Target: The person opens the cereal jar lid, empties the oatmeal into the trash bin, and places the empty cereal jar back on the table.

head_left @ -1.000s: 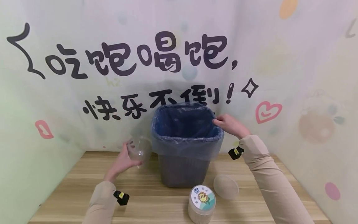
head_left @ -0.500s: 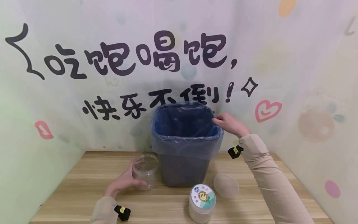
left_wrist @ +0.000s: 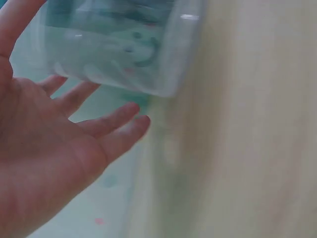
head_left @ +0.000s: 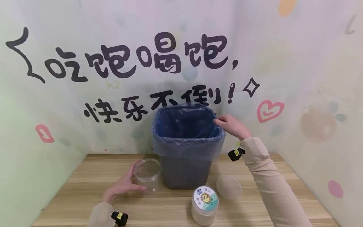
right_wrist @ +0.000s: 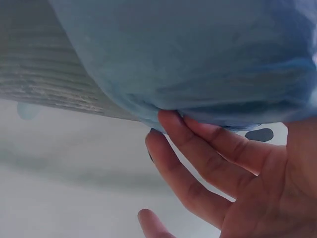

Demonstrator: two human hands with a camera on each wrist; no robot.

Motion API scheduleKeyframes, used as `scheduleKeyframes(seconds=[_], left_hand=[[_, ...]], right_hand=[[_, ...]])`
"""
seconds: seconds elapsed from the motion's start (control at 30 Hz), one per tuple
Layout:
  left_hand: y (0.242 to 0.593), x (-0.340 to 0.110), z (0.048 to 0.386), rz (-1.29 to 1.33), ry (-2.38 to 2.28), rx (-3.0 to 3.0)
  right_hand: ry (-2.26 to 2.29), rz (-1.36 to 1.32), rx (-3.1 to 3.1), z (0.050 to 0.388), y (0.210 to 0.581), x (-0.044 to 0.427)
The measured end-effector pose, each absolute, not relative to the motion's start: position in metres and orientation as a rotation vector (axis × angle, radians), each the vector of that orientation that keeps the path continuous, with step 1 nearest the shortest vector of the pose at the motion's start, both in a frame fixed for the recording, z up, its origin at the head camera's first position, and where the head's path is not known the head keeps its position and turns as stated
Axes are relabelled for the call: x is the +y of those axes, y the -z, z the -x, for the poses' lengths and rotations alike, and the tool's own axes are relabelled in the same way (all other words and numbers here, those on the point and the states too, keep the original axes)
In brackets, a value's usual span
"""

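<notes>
A clear plastic jar (head_left: 148, 179), without a lid, stands upright on the table just left of the bin. My left hand (head_left: 124, 184) is beside it, thumb and fingers spread. In the left wrist view the fingers are stretched out and mostly apart from the jar (left_wrist: 119, 44); whether the thumb touches it cannot be told. With thumb over the rim and fingers on the outside, my right hand (head_left: 233, 126) grips the right edge of the dark trash can (head_left: 184, 173). A blue plastic bag (head_left: 188, 149) lines the can and folds down over its rim.
In front of the trash can stands a second clear jar (head_left: 203, 216) with a sunflower-printed lid on it. A round translucent lid (head_left: 229, 187) lies flat to its right. The wood-grain table (head_left: 76, 195) meets printed walls at the back and sides.
The clear jar has come down from a tilted, raised position to stand on the table. My left hand has loosened from it and drawn slightly back. The right hand stays on the rim.
</notes>
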State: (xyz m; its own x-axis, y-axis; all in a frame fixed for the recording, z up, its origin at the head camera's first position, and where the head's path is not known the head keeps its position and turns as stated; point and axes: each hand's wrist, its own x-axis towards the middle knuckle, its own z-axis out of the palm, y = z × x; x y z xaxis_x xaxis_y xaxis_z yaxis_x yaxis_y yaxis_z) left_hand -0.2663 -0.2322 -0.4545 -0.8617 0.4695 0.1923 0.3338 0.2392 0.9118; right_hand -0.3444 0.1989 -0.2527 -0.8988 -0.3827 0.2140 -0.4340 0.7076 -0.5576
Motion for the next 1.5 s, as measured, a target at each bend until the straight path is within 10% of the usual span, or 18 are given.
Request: scheduleKeyframes(seconds=[0.73, 1.5], left_hand=[[0.373, -0.183, 0.204, -1.13, -1.209, 2.766], [0.424, -0.07, 0.224, -1.108, -1.067, 2.316]], right_hand=[[-1.519, -0.489, -2.518, 0.313, 0.316, 0.227], [-1.341, -0.739, -2.683, 0.288, 0.417, 0.221]])
